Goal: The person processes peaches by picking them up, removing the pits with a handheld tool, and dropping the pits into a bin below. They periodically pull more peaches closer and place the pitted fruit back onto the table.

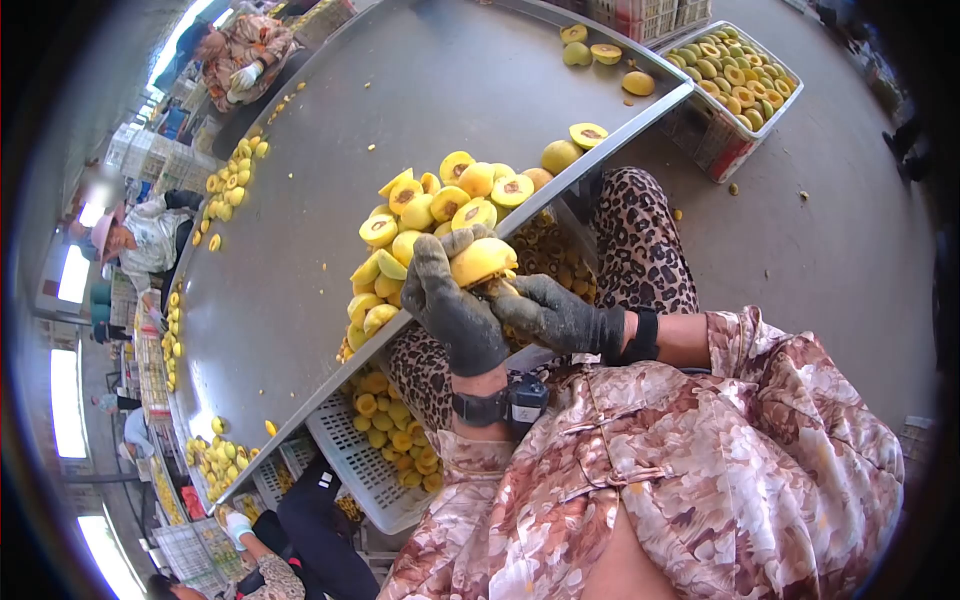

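My left hand (455,310), in a dark, dusty glove, is closed around a yellow peach half (484,262) just above the table's near edge. Its cut side faces down toward my right hand (560,315), gloved the same way. The right fingers are pinched together under the fruit, at its ragged brown centre; what they grip there is hidden. Right behind my hands, a heap of halved yellow peaches (448,205) lies on the metal table (300,220), some showing brown stone hollows.
White crates of peach halves stand low at the left (340,440) and at the right (775,110). More fruit (575,545) is not distinguishable there; under the table edge lies a container of brownish pieces (550,250). Co-workers sit along the table's far left side.
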### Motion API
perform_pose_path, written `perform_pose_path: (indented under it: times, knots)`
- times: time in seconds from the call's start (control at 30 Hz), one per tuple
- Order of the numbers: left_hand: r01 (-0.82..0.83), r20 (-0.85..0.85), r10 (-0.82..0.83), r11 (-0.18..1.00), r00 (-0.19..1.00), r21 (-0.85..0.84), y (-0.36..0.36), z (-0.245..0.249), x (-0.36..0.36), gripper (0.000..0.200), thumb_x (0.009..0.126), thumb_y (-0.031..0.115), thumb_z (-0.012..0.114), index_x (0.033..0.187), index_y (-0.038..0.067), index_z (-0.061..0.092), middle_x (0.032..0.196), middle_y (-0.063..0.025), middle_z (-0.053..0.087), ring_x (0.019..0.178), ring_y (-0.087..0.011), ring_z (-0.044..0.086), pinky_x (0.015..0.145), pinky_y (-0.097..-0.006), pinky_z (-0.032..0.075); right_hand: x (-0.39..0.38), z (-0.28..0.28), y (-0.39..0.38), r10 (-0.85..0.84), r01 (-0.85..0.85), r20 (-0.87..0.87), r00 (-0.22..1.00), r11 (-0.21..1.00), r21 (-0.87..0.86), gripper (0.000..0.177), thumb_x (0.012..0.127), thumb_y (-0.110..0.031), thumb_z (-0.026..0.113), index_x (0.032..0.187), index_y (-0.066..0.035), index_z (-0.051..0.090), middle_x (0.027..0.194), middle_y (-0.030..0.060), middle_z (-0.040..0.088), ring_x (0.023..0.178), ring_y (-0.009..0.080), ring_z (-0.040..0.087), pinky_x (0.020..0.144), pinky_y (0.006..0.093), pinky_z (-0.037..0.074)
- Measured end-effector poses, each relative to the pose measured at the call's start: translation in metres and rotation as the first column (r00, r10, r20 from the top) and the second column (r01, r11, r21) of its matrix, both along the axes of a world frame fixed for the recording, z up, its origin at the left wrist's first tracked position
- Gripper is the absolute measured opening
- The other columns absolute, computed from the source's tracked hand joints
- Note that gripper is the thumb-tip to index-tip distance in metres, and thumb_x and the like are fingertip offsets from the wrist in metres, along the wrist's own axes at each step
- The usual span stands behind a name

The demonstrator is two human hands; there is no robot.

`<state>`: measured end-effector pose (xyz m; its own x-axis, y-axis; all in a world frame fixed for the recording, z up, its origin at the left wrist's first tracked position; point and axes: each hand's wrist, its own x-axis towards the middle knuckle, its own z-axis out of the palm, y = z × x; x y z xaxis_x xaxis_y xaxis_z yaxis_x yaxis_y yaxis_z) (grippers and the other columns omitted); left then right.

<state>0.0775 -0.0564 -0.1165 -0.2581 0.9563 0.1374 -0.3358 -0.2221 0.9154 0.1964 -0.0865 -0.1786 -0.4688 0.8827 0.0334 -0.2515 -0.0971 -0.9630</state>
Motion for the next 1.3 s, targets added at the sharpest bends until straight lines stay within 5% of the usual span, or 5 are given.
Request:
perform_pose_path:
  times: [0.43,0.63,0.93,1.03,1.3]
  knots:
    - [0.476,0.124,-0.477,0.878,0.870,0.035,-0.009,-0.006,-0.024,0.052,0.109,0.049,0.042,0.089,0.005,0.060,0.084,-0.0183,0.068,0.072,-0.0296,0.068,0.067,-0.0391,0.059,0.000,-0.025,0.012,0.133,-0.121,-0.005,0.991,0.917,0.380,0.042,0.103,-0.039,0.060,0.122,-0.002,0.065,0.096,0.0119,0.071,0.085,0.0246,0.067,0.083,0.0393,0.054]
    - [-0.026,0.374,0.089,0.985,0.923,-0.171,-0.038,-0.035,-0.139,0.059,0.107,0.057,0.042,0.109,0.003,0.065,0.101,-0.0143,0.073,0.093,-0.0266,0.071,0.082,-0.0435,0.061,0.011,0.003,-0.008,0.047,-0.071,0.069,0.997,0.914,0.400,0.029,0.099,-0.029,0.062,0.104,0.000,0.063,0.081,0.0153,0.065,0.071,0.0254,0.060,0.068,0.0360,0.048]
    - [-0.214,-0.736,0.208,0.973,0.645,0.087,0.039,-0.044,-0.215,0.041,0.092,0.021,0.073,0.126,-0.002,0.068,0.130,-0.0186,0.067,0.126,-0.0333,0.060,0.110,-0.0421,0.045,0.014,-0.029,0.010,0.108,-0.115,0.495,0.862,0.993,-0.017,0.037,0.103,-0.032,0.062,0.089,0.002,0.065,0.067,0.0019,0.052,0.068,0.0082,0.046,0.062,0.0318,0.044]
    - [0.025,-0.998,0.069,0.997,0.005,0.069,0.097,-0.080,-0.205,0.047,0.081,0.020,0.080,0.123,0.004,0.070,0.127,-0.0176,0.069,0.117,-0.0354,0.065,0.105,-0.0446,0.048,0.010,-0.019,0.001,0.051,-0.086,0.558,0.828,0.996,0.037,0.037,0.104,-0.032,0.061,0.088,0.002,0.064,0.067,0.0005,0.053,0.067,0.0086,0.045,0.062,0.0327,0.044]
    - [0.169,-0.820,0.003,0.978,0.572,0.122,0.051,-0.006,-0.156,0.034,0.080,0.005,0.079,0.113,0.002,0.072,0.118,-0.0161,0.072,0.112,-0.0289,0.067,0.100,-0.0398,0.052,0.022,0.029,0.009,0.062,-0.089,-0.089,0.994,0.934,-0.346,0.034,0.104,-0.040,0.059,0.103,-0.006,0.065,0.068,-0.0047,0.056,0.043,0.0050,0.048,0.039,0.0202,0.036]
